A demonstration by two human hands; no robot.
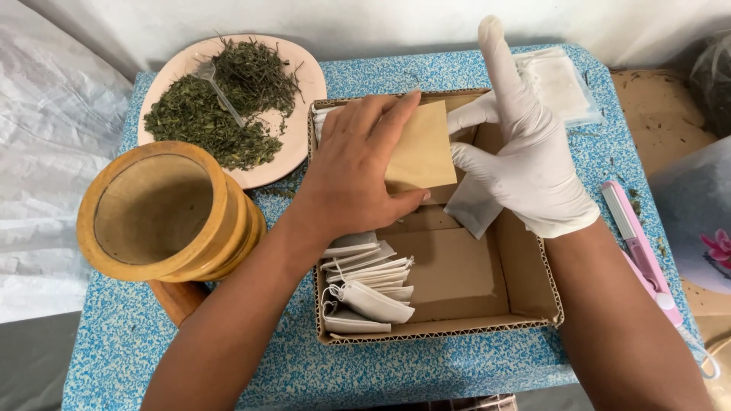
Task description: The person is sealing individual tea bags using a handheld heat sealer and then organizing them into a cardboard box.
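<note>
Our bare left hand point(354, 171) pinches a tan paper envelope point(421, 148) between thumb and fingers, holding it over the open cardboard box point(525, 293). Our gloved right hand point(529, 164) grips a white tea bag point(474, 204) with its lower fingers, index finger raised straight up. We judge the bag is being fitted into the envelope; next we would need to line its edge with the envelope's mouth. Both forearms reach in from below. Filled tea bags point(369, 285) lie stacked in the box's left side. Beside it stand a wooden mortar point(164, 213), a plate of dried herbs point(221, 99) and a pink sealer point(640, 247).
</note>
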